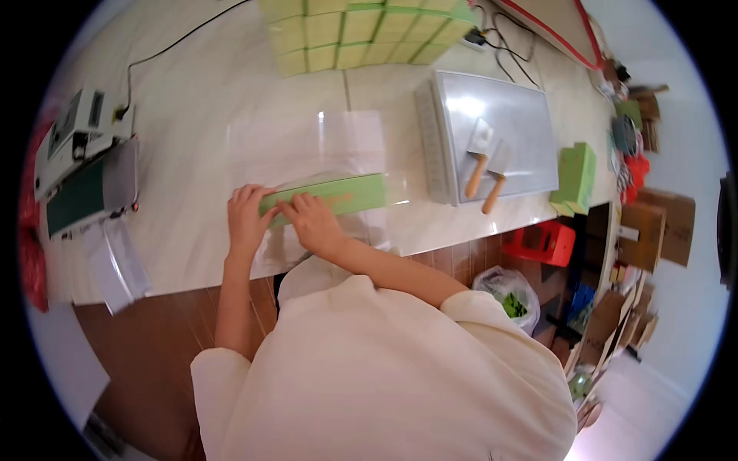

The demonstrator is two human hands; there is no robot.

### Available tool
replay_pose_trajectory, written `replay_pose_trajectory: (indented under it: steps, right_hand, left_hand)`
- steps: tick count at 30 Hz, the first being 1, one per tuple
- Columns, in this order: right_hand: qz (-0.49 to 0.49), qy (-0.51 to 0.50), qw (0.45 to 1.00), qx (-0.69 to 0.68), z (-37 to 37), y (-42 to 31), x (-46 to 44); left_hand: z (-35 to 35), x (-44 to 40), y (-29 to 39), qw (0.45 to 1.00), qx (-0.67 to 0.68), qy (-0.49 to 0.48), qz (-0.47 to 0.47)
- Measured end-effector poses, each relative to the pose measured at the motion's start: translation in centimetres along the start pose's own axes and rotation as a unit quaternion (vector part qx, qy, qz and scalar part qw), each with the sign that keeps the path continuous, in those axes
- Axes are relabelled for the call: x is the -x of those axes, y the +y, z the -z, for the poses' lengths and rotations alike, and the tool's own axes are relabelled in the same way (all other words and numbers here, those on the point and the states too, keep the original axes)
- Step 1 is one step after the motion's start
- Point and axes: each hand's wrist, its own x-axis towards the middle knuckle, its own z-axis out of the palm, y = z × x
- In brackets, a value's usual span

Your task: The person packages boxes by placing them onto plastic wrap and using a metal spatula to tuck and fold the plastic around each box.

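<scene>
A long, slim green box (346, 194) lies near the table's front edge, with faint lettering on its top. Clear plastic film (307, 146) spreads beneath and behind it. My left hand (247, 219) is closed around the box's left end. Bent fingers of my right hand (314, 223) press on the box's near side, close to my left hand. My fingertips partly hide that end of the box, and whether they also pinch the film is too small to tell.
Stacked pale green boxes (361, 34) stand at the back. On the right, a grey metal-topped case (507, 115) carries two wooden-handled scrapers (477, 165), with more green boxes (576, 177) beside it. A white machine (81, 131) and plastic sheets (119, 261) are on the left. Below are a red stool (542, 242) and a lined bin (503, 288).
</scene>
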Motion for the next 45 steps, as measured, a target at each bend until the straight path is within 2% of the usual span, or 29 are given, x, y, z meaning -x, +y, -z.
replay_pose_trajectory:
  steps: [3,5,7,9,11,13,14,15,16,17,19,25,41,43,44,45]
  right_hand:
    - [-0.005,0.008,1.0,-0.017,-0.3,0.5,0.3]
    - [-0.049,0.056,0.985,-0.158,-0.7,1.3,0.5]
    - [-0.07,0.172,0.975,-0.12,1.2,3.6,2.0]
    - [-0.161,0.279,0.946,-0.04,3.4,6.2,3.5]
    - [-0.262,0.325,0.908,-0.001,4.8,9.3,5.2]
    - [-0.372,0.297,0.873,-0.107,5.0,12.1,6.6]
    - [-0.374,0.299,0.871,-0.109,5.1,12.7,7.2]
    - [-0.435,0.209,0.827,-0.288,6.1,12.7,7.2]
    - [-0.473,0.107,0.747,-0.455,6.6,12.6,7.2]
    - [-0.47,0.106,0.746,-0.459,6.1,12.6,7.3]
    - [-0.455,0.167,0.761,-0.431,4.9,12.5,7.4]
    - [-0.444,0.205,0.771,-0.408,4.4,12.9,7.4]
    - [-0.44,0.189,0.771,-0.42,4.4,13.7,7.8]
    - [-0.447,0.181,0.808,-0.338,5.5,13.5,7.4]
    - [-0.445,0.179,0.81,-0.339,5.9,13.1,7.2]
    - [-0.371,0.258,0.877,-0.165,6.9,11.9,6.8]
  left_hand:
    - [-0.1,-0.3,0.3,1.0,-0.009,0.001,0.018]
    - [0.0,-0.5,0.3,1.0,-0.013,0.0,0.025]
    - [0.0,-0.6,0.2,0.999,-0.01,-0.014,0.041]
    - [-0.1,-0.5,0.2,0.999,-0.013,-0.013,0.035]
    - [-0.1,-0.5,0.2,0.999,-0.014,-0.013,0.031]
    - [0.0,-0.5,0.4,1.0,-0.016,-0.01,0.025]
    - [-0.1,-0.4,0.3,1.0,-0.018,-0.012,0.022]
    - [-0.3,-0.4,0.0,1.0,-0.019,-0.009,0.019]
    - [-0.3,-0.3,-0.2,1.0,-0.02,-0.004,0.018]
    - [-0.4,-0.2,-0.5,1.0,-0.025,-0.003,0.019]
    - [-0.3,-0.3,-0.6,1.0,-0.008,-0.007,0.016]
    - [-0.3,-0.4,-0.4,0.999,-0.003,-0.015,0.03]
    - [-0.6,-0.1,-0.6,0.999,0.002,-0.008,0.036]
    - [-0.6,-0.1,-0.4,0.999,-0.006,-0.013,0.043]
    - [-0.7,-0.1,-0.4,0.999,-0.007,-0.01,0.046]
    - [-0.9,0.0,-0.5,0.999,-0.006,0.0,0.04]
